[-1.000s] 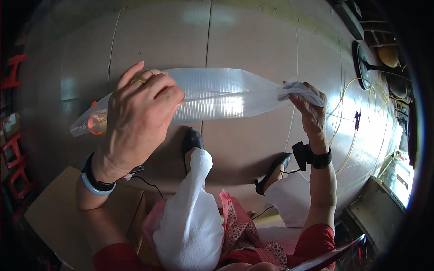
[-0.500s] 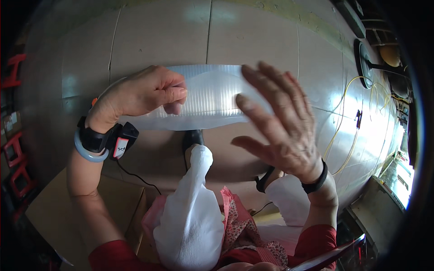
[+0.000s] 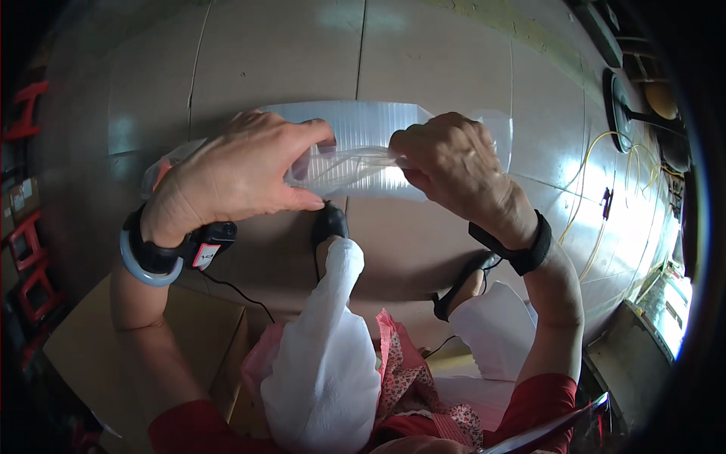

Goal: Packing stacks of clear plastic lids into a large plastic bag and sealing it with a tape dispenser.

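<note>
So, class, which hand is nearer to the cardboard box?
Left: the left hand is beyond the cardboard box; the right hand is farther away, off to its right.

The left hand (image 3: 242,163) covers part of the ribbed clear plastic (image 3: 363,125), and its back hides some of its own fingers, so their grip cannot be told. Beneath the curled right hand (image 3: 457,163), the fingertips and the film they pinch are partly hidden. Left of the left hand, an orange item (image 3: 162,172) shows only in part, its kind unclear through film. Below the hands, the forearm crosses the cardboard box (image 3: 181,325), and the lower edge cuts off the red sleeves (image 3: 193,427). Far right of the hands, glare washes out details.
</note>
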The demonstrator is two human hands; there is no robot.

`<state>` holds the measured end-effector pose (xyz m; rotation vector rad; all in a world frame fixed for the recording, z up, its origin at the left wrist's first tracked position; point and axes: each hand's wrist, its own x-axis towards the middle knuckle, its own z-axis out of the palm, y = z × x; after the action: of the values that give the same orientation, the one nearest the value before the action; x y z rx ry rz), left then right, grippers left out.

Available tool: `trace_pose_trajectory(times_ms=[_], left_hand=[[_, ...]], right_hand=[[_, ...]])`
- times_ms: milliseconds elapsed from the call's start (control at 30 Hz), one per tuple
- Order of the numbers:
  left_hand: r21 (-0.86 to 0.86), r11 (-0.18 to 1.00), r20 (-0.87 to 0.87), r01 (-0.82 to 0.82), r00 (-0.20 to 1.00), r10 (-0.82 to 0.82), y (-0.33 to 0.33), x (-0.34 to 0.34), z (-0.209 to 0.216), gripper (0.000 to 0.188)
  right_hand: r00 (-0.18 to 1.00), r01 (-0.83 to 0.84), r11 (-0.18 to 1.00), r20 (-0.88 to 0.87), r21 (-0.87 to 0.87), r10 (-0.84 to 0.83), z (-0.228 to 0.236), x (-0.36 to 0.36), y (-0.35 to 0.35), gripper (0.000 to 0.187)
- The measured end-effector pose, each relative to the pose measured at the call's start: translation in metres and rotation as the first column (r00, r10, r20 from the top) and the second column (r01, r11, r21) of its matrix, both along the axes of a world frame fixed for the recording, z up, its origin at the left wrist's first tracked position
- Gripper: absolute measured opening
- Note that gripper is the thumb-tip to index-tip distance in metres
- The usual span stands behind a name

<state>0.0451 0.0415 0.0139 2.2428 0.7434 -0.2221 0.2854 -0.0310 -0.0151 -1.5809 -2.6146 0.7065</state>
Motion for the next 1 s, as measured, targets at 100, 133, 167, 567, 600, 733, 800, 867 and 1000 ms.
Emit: trace_pose_trajectory(times_ms=[100,133,167,567,600,733,800,867,1000], left_hand=[[0.375,0.926,0.041,-0.033,0.999,0.019,-0.011,-0.004,-0.010,0.029],[0.529,0.846,0.032,-0.065,0.998,0.057,-0.012,-0.004,-0.011,0.027],[0.602,0.795,0.118,-0.077,0.993,0.007,-0.014,-0.007,-0.025,0.026],[0.876,0.478,0.259,-0.068,0.902,-0.346,-0.035,-0.024,-0.070,0.011],[0.872,0.485,0.261,-0.063,0.898,-0.353,-0.037,-0.023,-0.071,0.010],[0.853,0.518,0.233,-0.062,0.934,-0.272,-0.050,-0.018,-0.064,0.010],[0.837,0.547,0.134,-0.012,0.974,-0.184,-0.062,-0.016,-0.058,0.016],[0.788,0.615,0.033,0.026,0.996,-0.085,-0.069,-0.019,-0.041,0.032],[0.693,0.715,0.234,-0.092,0.967,-0.102,-0.056,-0.055,0.021,0.053]], right_hand=[[0.994,-0.105,0.873,0.030,0.475,0.103,-0.005,-0.002,-0.008,0.012],[0.985,-0.172,0.833,0.067,0.526,0.161,-0.009,0.000,-0.015,0.009],[0.983,-0.183,0.851,0.085,0.492,0.162,-0.010,-0.003,-0.021,0.016],[0.998,0.026,0.984,-0.060,0.176,-0.016,-0.032,-0.032,-0.018,0.079],[0.998,0.027,0.984,-0.058,0.174,-0.017,-0.037,-0.034,-0.016,0.079],[0.989,0.030,0.993,0.148,-0.118,-0.012,-0.056,-0.037,-0.003,0.058],[0.981,0.003,0.990,0.192,-0.142,0.024,-0.055,-0.030,-0.003,0.052],[0.998,0.041,0.999,-0.051,0.008,-0.040,-0.035,-0.017,-0.006,0.049],[0.846,0.242,0.963,-0.459,-0.121,-0.271,0.001,0.051,-0.014,0.060]])
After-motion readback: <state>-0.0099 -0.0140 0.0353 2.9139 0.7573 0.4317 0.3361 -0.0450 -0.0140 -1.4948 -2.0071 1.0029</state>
